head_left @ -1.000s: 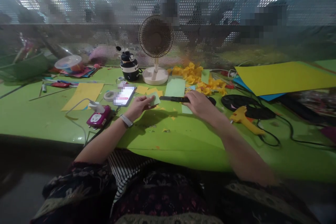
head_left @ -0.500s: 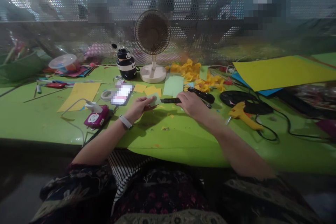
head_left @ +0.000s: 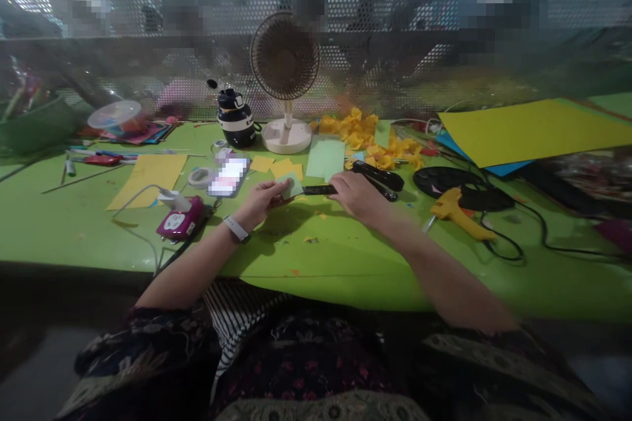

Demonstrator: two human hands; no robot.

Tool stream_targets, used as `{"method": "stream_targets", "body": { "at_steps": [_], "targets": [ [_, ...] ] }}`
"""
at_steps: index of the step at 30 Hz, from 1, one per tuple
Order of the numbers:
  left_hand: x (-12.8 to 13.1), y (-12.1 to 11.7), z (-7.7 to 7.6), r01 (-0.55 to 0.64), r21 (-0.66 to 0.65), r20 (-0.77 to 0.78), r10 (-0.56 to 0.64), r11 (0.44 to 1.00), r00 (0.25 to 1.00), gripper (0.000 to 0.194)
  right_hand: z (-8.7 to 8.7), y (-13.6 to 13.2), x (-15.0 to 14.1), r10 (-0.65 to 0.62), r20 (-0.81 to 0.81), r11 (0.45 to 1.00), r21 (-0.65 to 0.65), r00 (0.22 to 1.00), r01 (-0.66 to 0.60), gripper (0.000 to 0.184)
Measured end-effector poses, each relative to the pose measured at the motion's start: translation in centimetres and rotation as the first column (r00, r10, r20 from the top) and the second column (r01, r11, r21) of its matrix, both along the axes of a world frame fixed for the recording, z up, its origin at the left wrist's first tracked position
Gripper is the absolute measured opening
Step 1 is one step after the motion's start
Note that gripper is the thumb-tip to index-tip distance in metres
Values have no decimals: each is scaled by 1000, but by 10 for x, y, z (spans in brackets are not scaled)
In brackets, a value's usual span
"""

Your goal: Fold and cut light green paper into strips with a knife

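Observation:
My left hand (head_left: 264, 200), with a pale watch strap on its wrist, pinches a small piece of light green paper (head_left: 292, 184) between thumb and fingers. From the right, my right hand (head_left: 355, 194) grips a narrow black tool (head_left: 318, 190). Its slim end reaches the green paper's right edge; my fingers hide the rest, so I cannot tell its exact kind. Just beyond my right hand lies a black stapler-like object (head_left: 380, 177). Larger light green paper (head_left: 326, 156) rests behind both hands, with yellow paper pieces (head_left: 286, 168) to its left.
A glue gun (head_left: 457, 214) and black palette-like disc (head_left: 461, 187) lie right. Left are a phone (head_left: 228, 176), tape roll (head_left: 200, 177) and purple power adapter (head_left: 182, 218) with cable. A fan (head_left: 286, 137), black bottle (head_left: 237, 118) and orange-yellow paper flowers (head_left: 353, 128) stand behind.
My view has shifted slightly, and my right hand is a little farther left. Both hands keep their holds, with the black tool still at the green paper's edge.

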State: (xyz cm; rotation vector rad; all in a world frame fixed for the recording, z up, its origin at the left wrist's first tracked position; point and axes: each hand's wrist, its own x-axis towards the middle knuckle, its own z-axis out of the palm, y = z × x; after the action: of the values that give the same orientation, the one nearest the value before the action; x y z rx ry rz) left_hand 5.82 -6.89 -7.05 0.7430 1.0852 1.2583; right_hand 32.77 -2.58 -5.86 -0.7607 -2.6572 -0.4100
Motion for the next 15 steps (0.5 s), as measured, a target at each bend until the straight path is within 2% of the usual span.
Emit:
{"method": "stream_targets", "body": {
  "at_steps": [6, 15],
  "targets": [
    [0, 1, -1, -25, 5, 16, 25, 1000, 1000, 22, -1, 2, 0, 8, -8, 1000, -14, 1000, -8, 21],
    [-1, 1, -2, -13, -5, -3, 13, 1000, 1000, 21, 4, -6, -7, -6, 4, 992, -128, 1000, 7, 21]
  ]
}}
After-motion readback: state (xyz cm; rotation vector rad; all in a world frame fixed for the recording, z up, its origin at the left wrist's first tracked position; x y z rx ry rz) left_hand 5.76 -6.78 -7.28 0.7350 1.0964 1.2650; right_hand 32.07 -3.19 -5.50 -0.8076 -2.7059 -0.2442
